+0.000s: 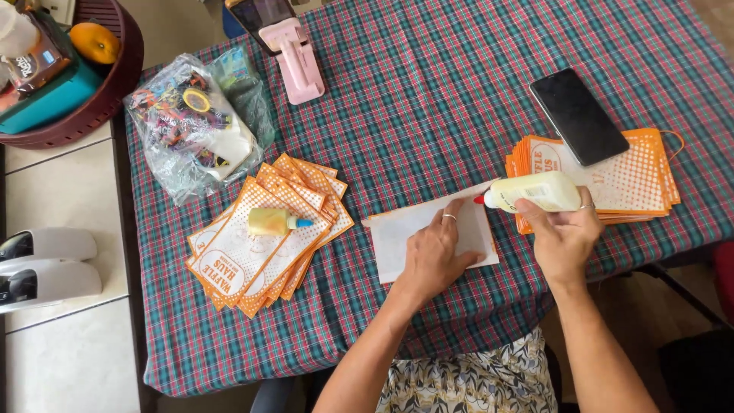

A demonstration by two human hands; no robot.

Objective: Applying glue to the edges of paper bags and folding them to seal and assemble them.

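Gluing paper from glue bottle

Left hand flat, fingers spread, right hand curled closed, gripping

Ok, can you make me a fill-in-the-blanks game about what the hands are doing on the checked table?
1. The right hand holds a ____ bottle with a red tip.
2. The left hand presses flat on a white ____.
3. A black ____ lies on the right orange stack.
4. A small yellow bottle lies on the ____ orange stack.

Missing words: glue; paper; phone; left
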